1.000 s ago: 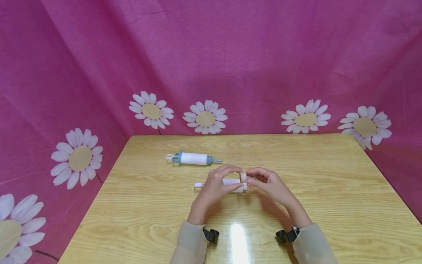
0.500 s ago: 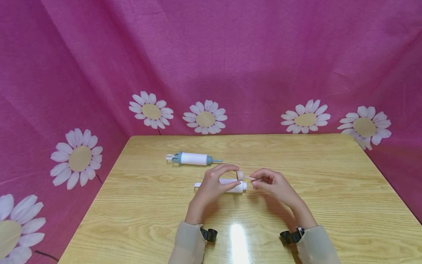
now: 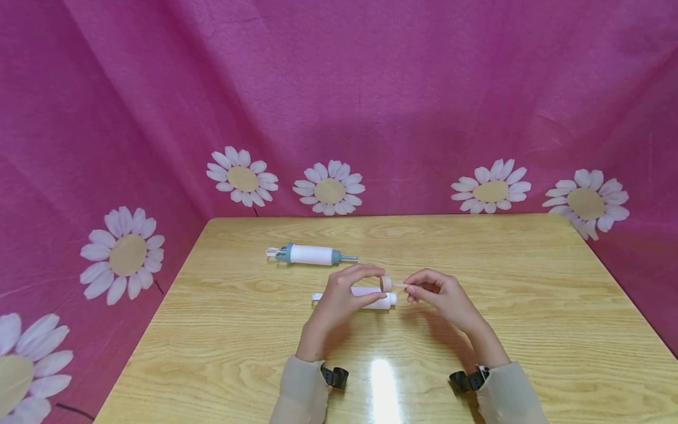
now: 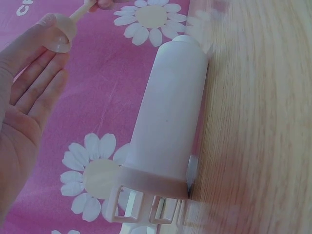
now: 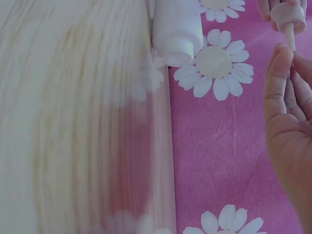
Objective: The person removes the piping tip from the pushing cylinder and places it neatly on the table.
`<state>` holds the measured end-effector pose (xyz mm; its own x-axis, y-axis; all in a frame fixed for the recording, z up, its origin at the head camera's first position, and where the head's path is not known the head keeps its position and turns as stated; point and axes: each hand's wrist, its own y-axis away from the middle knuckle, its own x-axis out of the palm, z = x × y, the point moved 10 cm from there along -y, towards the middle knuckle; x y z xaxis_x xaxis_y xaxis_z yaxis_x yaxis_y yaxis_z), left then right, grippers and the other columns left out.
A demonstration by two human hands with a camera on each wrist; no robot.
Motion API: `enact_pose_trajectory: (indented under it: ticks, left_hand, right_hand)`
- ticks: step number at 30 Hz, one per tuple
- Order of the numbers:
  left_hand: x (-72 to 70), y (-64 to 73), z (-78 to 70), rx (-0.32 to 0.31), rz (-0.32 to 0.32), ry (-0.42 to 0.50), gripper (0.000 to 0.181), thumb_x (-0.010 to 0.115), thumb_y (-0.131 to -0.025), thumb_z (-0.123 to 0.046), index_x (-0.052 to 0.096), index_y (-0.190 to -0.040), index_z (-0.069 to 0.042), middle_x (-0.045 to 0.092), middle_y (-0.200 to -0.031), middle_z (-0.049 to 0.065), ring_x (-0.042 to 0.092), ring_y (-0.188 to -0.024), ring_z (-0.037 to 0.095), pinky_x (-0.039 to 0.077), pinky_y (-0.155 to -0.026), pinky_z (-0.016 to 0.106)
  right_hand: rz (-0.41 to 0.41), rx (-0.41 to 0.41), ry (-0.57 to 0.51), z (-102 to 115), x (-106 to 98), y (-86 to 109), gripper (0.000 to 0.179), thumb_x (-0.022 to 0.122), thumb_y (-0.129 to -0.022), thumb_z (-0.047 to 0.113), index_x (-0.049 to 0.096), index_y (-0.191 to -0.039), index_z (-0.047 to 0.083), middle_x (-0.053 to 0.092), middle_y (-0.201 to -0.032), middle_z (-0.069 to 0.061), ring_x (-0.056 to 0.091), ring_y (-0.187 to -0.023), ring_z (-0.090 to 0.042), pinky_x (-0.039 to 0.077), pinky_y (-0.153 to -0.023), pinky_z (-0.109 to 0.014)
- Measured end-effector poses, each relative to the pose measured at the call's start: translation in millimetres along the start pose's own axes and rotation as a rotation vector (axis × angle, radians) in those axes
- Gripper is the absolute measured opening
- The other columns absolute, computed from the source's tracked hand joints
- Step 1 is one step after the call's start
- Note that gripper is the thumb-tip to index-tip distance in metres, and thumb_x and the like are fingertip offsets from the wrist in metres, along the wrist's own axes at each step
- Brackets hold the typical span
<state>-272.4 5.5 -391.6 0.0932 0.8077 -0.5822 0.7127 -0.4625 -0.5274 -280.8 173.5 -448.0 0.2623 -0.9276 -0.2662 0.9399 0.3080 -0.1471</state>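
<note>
My left hand (image 3: 339,297) holds a pale pink cap (image 3: 386,284) by its rim between thumb and fingers. A thin straight nozzle (image 5: 290,38) sticks out of the cap's right end. The thumb and fingers of my right hand (image 3: 444,301) pinch the nozzle near its tip, with the other fingers curled beneath. Both hands are raised over the table. Below the cap lies a white syringe-like barrel (image 4: 168,102) with a pinkish slotted collar (image 4: 151,183) and a narrow neck (image 5: 178,52). In the head view, my left hand covers part of it.
Farther back on the wooden table (image 3: 503,259) lies a second syringe-like tool (image 3: 312,254), with a white barrel, blue-grey ends and a thin nozzle pointing right. A pink curtain (image 3: 402,118) with white flowers hangs behind and beside the table.
My right hand has moved right from the cap along the nozzle, exposing it, and its fingers have shifted on the nozzle. My left hand has moved slightly left with the cap.
</note>
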Motion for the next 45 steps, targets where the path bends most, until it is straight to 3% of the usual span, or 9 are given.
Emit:
enact_pose_trajectory:
  ticks: [10,17,24,32,45]
  left_hand:
    - [2.4,-1.0,-2.9,0.041,0.0,0.003,0.037,0.081,-0.079,-0.017,0.072,-0.113,-0.006,0.074,-0.112,0.006,0.068,-0.108,0.018,0.054,-0.097,0.025]
    - [1.2,0.1,-4.0,0.059,-0.008,0.023,0.037,0.08,-0.079,-0.016,0.073,-0.114,-0.005,0.074,-0.113,0.008,0.069,-0.108,0.02,0.054,-0.096,0.023]
    - [-2.5,0.3,-6.9,0.102,-0.04,0.032,0.036,0.081,-0.077,-0.013,0.073,-0.111,-0.003,0.074,-0.111,0.009,0.071,-0.105,0.021,0.054,-0.094,0.02]
    - [-5.3,0.6,-9.1,0.119,-0.061,0.038,0.036,0.081,-0.076,-0.013,0.074,-0.11,-0.005,0.075,-0.11,0.009,0.072,-0.103,0.02,0.055,-0.092,0.019]
    - [-10.7,1.2,-12.7,0.149,-0.097,0.046,0.035,0.082,-0.075,-0.011,0.075,-0.109,-0.003,0.076,-0.106,0.011,0.073,-0.1,0.021,0.056,-0.09,0.019]
  right_hand:
    - [0.0,-0.06,-0.034,11,6,-1.5,0.022,0.062,-0.096,0.013,0.065,-0.107,-0.006,0.069,-0.084,0.003,0.066,-0.075,-0.008,0.061,-0.069,-0.032]
    - [0.003,-0.075,-0.05,14,8,-2.2,0.02,0.062,-0.096,0.012,0.066,-0.106,-0.005,0.07,-0.085,-0.01,0.066,-0.073,-0.01,0.06,-0.067,-0.03]
    - [0.003,-0.122,-0.087,19,10,-2.8,0.018,0.061,-0.096,0.008,0.065,-0.104,-0.007,0.069,-0.082,0.004,0.065,-0.072,-0.007,0.059,-0.065,-0.026]
    - [0.009,-0.145,-0.11,21,12,-3.0,0.018,0.06,-0.096,0.006,0.064,-0.105,-0.009,0.069,-0.083,0.004,0.065,-0.073,-0.007,0.059,-0.066,-0.025]
    - [0.078,-0.061,-0.12,13,29,-7.3,0.035,0.052,-0.101,0.014,0.053,-0.13,-0.005,0.067,-0.109,0.011,0.069,-0.095,-0.007,0.059,-0.089,-0.037]
